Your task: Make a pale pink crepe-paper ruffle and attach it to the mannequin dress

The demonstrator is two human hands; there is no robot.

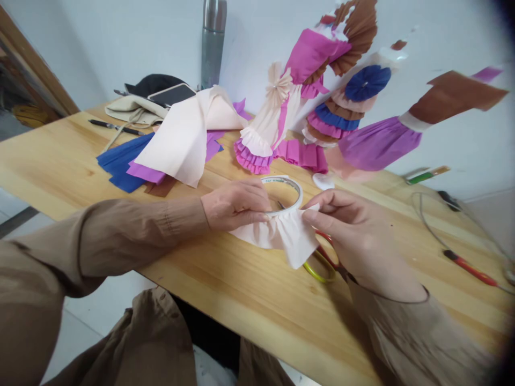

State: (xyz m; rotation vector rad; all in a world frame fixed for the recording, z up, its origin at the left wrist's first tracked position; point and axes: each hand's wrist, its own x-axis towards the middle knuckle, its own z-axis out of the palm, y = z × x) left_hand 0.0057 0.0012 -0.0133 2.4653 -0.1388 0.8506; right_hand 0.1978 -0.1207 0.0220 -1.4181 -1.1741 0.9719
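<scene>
Pale cream gathered paper strip (296,236) hangs at six o'clock on the white round tape ring (299,196); our left hand (237,203), closed, grips the ring, our right hand (358,230) pinches the strip's end; overpulling could tear it.

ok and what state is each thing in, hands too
Left hand, closed on tape roll
Right hand, pinching pale strip
Pale strip, ruffled at tape roll's near edge
Scissors, partly hidden, open or shut unclear
Phone, screen dark
Bottle, upright, top out of frame
Cream sheet, creased, draped over coloured sheets
Red-handled tool, lying down
</scene>
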